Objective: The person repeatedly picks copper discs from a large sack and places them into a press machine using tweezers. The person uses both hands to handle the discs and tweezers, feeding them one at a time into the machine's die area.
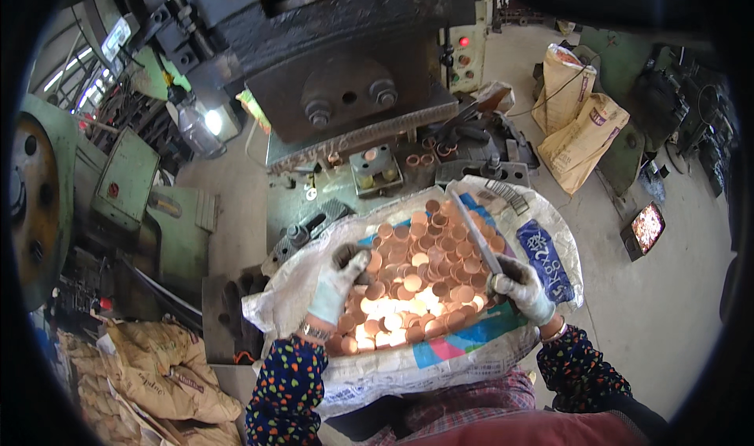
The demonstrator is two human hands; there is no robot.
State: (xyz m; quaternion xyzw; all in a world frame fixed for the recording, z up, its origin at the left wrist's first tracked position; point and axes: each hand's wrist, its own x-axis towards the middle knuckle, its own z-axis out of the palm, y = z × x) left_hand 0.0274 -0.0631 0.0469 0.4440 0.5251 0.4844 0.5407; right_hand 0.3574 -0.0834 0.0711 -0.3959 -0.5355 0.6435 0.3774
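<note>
Both of my hands wear pale gloves with dark fingers. My left hand point(341, 279) is over the left side of a pile of round copper discs point(424, 269), its fingers curled; whether a disc is in them I cannot make out. At the pile's right edge, my right hand point(520, 287) grips a long, flat grey metal tool point(474, 232), its far end pointing away from me toward the press. The discs lie on a spread white woven sack point(369, 379) with blue and pink print. Beyond it, a small square die block point(375, 169) holds one copper disc point(371, 155) on top.
A heavy dark press ram point(345, 92) hangs above the die block. Copper rings point(420, 161) lie beside the block. A lit lamp point(206, 124) hangs at left. Paper sacks point(585, 143) stand at far right; more brown sacks point(165, 375) lie near left. A control panel point(465, 57) shows a red light.
</note>
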